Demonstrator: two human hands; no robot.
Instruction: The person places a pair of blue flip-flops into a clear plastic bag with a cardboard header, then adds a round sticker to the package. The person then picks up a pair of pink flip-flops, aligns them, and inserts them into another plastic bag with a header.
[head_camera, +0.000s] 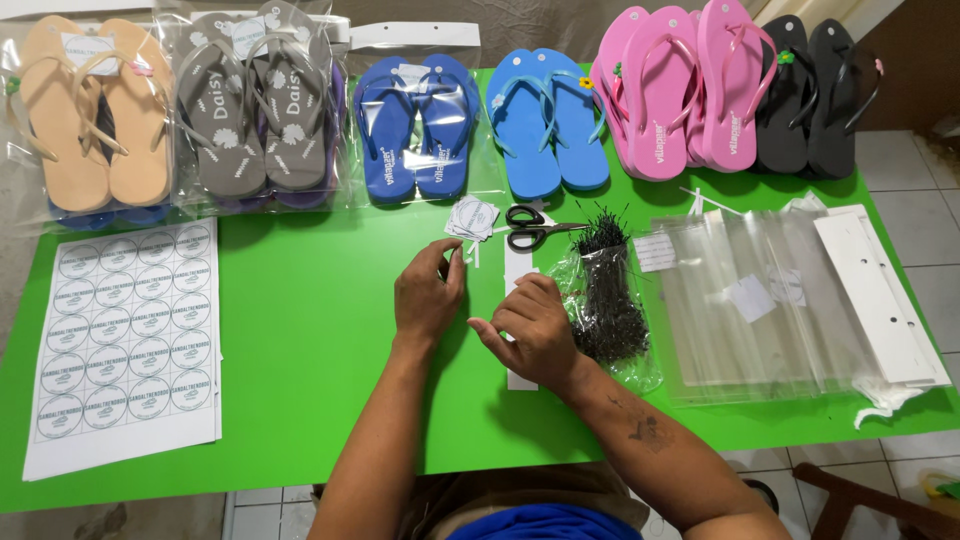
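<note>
The left hand (428, 295) pinches a small paper tag (470, 256) and the right hand (530, 325) presses a white strip (519, 270); both seem light, thin, best held at edges.

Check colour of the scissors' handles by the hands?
Black handles on the scissors, clearest in the head view.

Head view, steeply down, seemingly close over table (300, 330)

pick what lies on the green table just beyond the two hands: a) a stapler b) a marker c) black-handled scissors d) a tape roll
c, the black-handled scissors lie on the green table just past the left hand and right hand, beside a bundle of black tag pins.
</note>
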